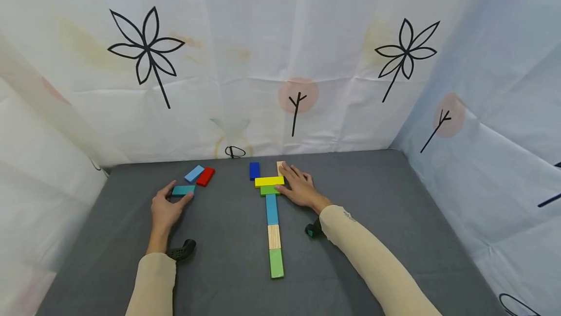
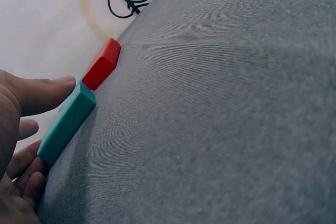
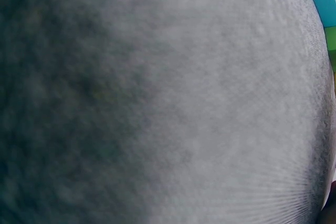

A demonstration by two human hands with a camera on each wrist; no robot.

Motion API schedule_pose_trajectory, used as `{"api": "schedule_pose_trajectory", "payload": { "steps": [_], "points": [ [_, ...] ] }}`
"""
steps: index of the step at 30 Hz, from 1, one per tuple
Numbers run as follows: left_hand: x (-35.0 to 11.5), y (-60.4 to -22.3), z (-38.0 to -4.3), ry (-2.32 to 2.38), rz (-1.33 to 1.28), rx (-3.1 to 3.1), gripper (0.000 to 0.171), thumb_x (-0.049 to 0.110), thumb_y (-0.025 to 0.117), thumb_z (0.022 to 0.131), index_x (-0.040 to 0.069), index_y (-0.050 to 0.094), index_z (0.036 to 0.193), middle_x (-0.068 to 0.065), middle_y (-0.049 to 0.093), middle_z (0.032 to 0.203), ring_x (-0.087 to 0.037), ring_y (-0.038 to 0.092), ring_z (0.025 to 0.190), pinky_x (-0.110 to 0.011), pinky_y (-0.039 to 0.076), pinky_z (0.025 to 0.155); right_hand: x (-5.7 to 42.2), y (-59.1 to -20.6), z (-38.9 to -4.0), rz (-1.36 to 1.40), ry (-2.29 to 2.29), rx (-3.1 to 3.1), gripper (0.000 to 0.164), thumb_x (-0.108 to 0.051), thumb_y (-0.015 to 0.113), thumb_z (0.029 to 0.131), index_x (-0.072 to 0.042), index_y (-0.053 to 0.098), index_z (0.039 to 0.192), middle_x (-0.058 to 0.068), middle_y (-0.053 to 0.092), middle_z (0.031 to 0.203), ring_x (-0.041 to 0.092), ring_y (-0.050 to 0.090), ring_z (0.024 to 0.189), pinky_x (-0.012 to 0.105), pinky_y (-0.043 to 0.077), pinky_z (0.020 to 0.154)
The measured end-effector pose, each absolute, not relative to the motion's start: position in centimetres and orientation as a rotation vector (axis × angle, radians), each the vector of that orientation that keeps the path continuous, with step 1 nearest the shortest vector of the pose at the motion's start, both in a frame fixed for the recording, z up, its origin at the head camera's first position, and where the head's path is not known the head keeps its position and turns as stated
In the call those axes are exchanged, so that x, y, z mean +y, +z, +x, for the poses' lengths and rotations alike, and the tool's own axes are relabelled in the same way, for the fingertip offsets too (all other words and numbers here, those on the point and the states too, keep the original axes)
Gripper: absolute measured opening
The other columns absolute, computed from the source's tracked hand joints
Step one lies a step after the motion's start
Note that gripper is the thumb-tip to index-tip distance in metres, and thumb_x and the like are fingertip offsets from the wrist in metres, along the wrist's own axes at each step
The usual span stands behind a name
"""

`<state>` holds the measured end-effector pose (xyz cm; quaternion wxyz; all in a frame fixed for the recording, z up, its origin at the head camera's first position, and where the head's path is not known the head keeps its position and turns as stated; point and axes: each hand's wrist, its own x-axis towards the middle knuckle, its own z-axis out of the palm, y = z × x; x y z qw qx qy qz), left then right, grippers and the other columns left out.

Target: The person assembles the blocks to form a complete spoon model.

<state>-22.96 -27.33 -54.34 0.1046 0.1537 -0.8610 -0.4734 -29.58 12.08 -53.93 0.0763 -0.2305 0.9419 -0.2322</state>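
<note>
At the left of the table, my left hand [image 1: 165, 210] has thumb and fingers about the two ends of a flat teal block [image 1: 183, 190]. In the left wrist view the thumb is by the block's upper end, with fingertips at the lower end. My right hand [image 1: 301, 188] reaches over the top of a row of blocks, fingers extended. Its fingertips touch a plain wooden block [image 1: 279, 168], partly covered. The thumb lies at the right end of a green block [image 1: 269, 190], just below a yellow block [image 1: 269, 181] set crosswise.
Below run a blue block [image 1: 271, 209], a wooden block [image 1: 273, 236] and a light green block [image 1: 276, 263]. A dark blue block [image 1: 254, 171] stands above the yellow one. Red [image 1: 205, 176] and light blue [image 1: 194, 174] blocks lie beyond the teal one. Patterned cloth surrounds the grey table [image 1: 228, 267].
</note>
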Motion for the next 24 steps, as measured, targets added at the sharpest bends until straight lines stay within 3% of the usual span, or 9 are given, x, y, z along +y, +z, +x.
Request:
{"api": "schedule_pose_trajectory", "payload": {
  "steps": [17,24],
  "points": [
    [-28.38,-54.51,-22.8,-1.449,0.392,-2.627,0.075,0.009,0.076,0.092,-0.005,0.036,0.154,-0.034,0.036,0.153,-0.048,0.035,0.141,-0.058,0.031,0.113,12.17,-54.34,-29.13,-0.723,-0.748,2.831,0.072,-0.047,0.046,0.107,-0.011,0.021,0.163,0.008,0.01,0.17,0.033,0.012,0.154,0.061,0.012,0.114],
    [-28.39,-54.43,-22.87,-1.418,0.406,-2.63,0.071,0.007,0.074,0.092,-0.004,0.039,0.153,-0.034,0.038,0.152,-0.048,0.036,0.14,-0.059,0.031,0.112,11.97,-53.69,-29.08,-0.709,-0.723,2.837,0.072,-0.047,0.047,0.107,-0.014,0.02,0.164,0.004,0.009,0.17,0.031,0.011,0.155,0.06,0.012,0.115]
  ]
}}
